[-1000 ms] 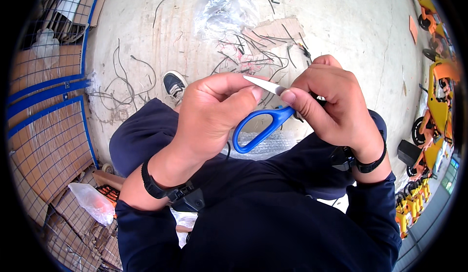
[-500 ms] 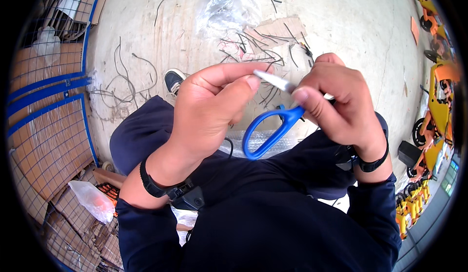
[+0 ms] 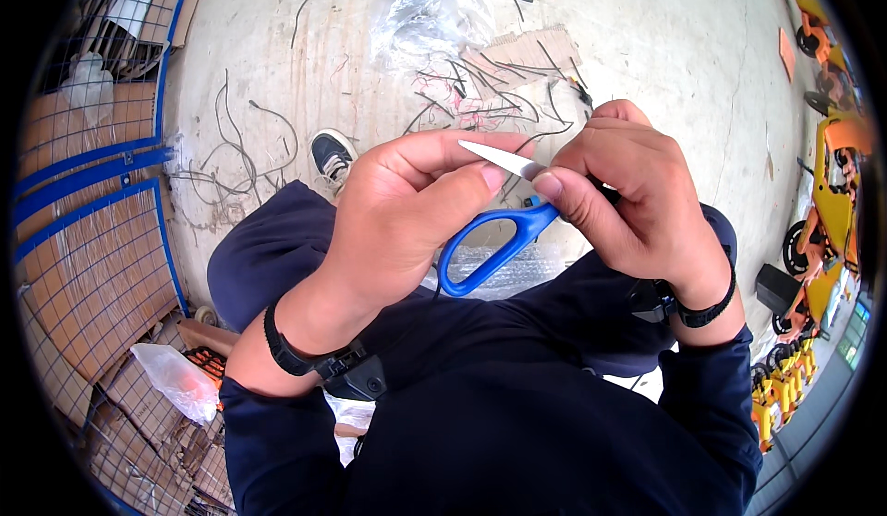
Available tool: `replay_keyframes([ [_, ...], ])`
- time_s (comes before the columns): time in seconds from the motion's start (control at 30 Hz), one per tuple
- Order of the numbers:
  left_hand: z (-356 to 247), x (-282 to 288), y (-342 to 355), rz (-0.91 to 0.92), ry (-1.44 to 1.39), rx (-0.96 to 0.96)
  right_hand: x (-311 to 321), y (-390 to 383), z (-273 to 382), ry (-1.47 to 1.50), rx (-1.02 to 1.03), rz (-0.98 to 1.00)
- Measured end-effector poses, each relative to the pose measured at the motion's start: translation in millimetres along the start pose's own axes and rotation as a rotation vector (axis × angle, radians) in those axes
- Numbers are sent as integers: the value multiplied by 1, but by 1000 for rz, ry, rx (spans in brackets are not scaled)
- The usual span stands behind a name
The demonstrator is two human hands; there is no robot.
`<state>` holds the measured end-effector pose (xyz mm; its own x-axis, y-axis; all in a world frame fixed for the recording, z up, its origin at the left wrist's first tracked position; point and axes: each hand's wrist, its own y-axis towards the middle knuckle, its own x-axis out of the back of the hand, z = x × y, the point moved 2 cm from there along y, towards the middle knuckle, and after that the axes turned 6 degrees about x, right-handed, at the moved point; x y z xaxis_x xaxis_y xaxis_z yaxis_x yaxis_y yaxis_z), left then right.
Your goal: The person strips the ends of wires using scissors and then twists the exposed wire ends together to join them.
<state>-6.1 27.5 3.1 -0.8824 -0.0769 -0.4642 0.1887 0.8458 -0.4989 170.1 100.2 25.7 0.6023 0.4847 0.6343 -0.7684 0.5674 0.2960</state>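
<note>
Blue-handled scissors point(image 3: 480, 273) are in my right hand point(image 3: 637, 197), gripped near the pivot, with the large loop hanging below and the pale metal blade point(image 3: 499, 156) pointing left. My left hand point(image 3: 411, 211) has its index finger extended along the blade and its thumb just beneath, fingers bent close together. The blade tip lies at the left index finger; whether something thin is pinched there I cannot make out. Both hands are above my lap in dark trousers point(image 3: 263, 253).
A blue wire cage point(image 3: 92, 253) with cardboard is at the left, a white bag point(image 3: 176, 382) low beside it. On the concrete floor point(image 3: 647, 26) lie crumpled plastic point(image 3: 425, 17), cardboard point(image 3: 508, 49) and loose black wires point(image 3: 231, 146). Yellow-orange wheeled vehicles point(image 3: 832, 202) line the right.
The scissors shifted right and tilted half a second ago, blurred in motion, and now are back to the left with the blade steady at my left index finger.
</note>
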Motion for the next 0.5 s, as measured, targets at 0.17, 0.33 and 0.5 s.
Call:
replay_keyframes([
  [0.17, 2, -1, 0, -13, -52, -2, 0, 1, 0, -15, -15, 19],
  [0.33, 1, 0, -1, 6, -101, -7, 0, 1, -2, -15, -14, 8],
  [0.5, 4, 1, -1, -72, -40, -26, 3, 0, -2, -26, -44, 46],
])
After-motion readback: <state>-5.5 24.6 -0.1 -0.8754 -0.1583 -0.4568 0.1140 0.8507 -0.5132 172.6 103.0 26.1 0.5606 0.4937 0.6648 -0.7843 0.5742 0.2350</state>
